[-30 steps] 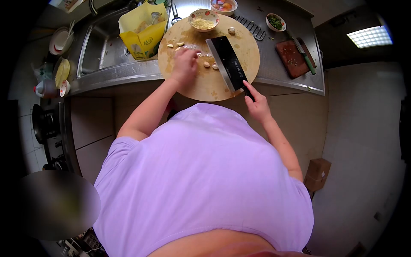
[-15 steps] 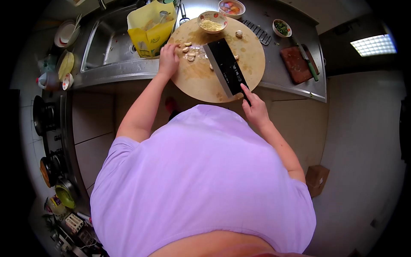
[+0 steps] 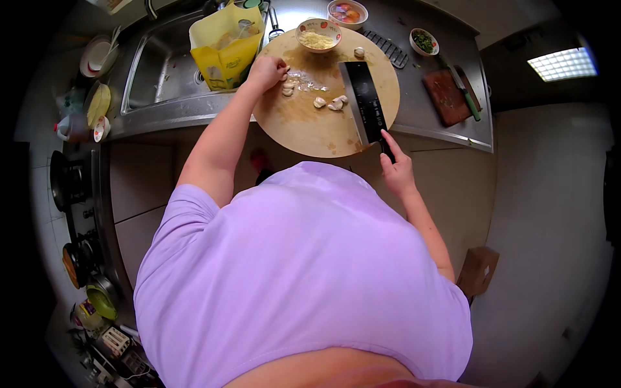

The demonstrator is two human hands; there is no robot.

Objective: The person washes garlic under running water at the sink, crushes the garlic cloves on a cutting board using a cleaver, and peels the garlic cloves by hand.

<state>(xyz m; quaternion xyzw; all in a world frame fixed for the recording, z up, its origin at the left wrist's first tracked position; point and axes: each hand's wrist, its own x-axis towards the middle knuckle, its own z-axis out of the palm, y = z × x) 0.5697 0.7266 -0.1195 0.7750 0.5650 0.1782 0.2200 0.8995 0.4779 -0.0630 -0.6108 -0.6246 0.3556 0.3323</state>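
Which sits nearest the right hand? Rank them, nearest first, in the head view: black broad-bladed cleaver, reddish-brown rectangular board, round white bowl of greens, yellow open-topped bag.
1. Black broad-bladed cleaver: held in the right hand.
2. Reddish-brown rectangular board: forward, to its right.
3. Round white bowl of greens: farther forward, slightly right.
4. Yellow open-topped bag: well left, at the sink.

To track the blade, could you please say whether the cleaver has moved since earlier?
Yes: the cleaver has shifted right, judged against the bowl on the round board.
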